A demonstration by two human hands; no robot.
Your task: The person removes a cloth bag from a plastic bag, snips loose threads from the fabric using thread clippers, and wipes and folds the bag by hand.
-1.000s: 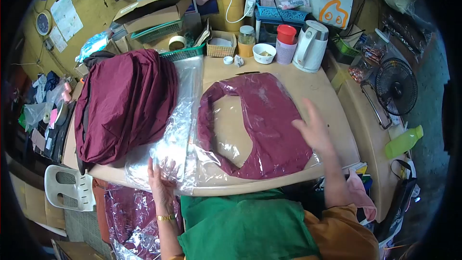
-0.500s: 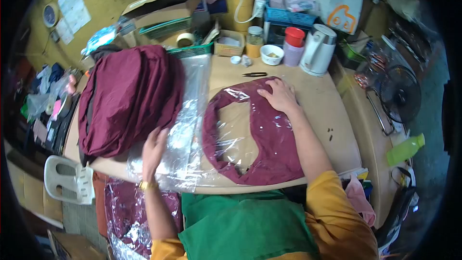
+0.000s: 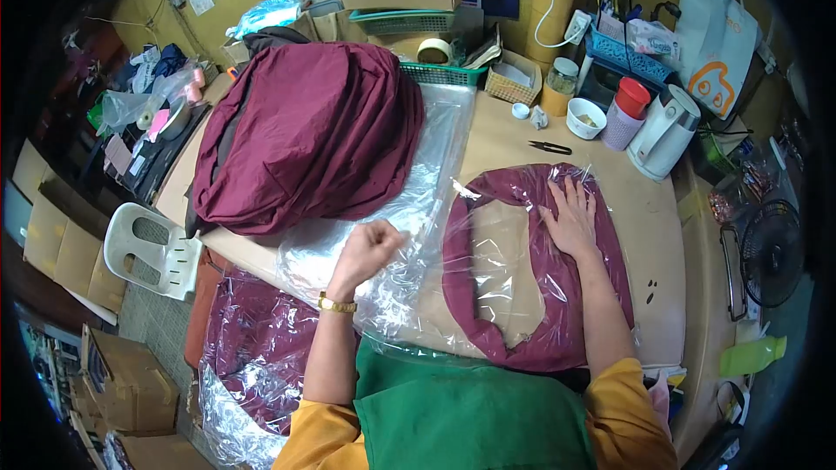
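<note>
My right hand lies flat with fingers spread on a maroon fabric piece, which sits inside a clear plastic bag and curves round an open middle. My left hand, with a gold watch at the wrist, is curled into a fist over a stack of clear plastic bags. Whatever its fingers may hold is hidden. Beyond that hand a big folded pile of maroon fabric rests partly on the plastic.
Black thread snips lie behind the bagged piece. Along the back stand a white bowl, a glass jar, a red cup and a white kettle. More plastic-wrapped maroon fabric sits below the table's front edge.
My left hand has gone from loosely open to a fist and sits farther over the plastic bags. My right hand stays on the bagged piece, fingers more spread. The whole view has shifted.
</note>
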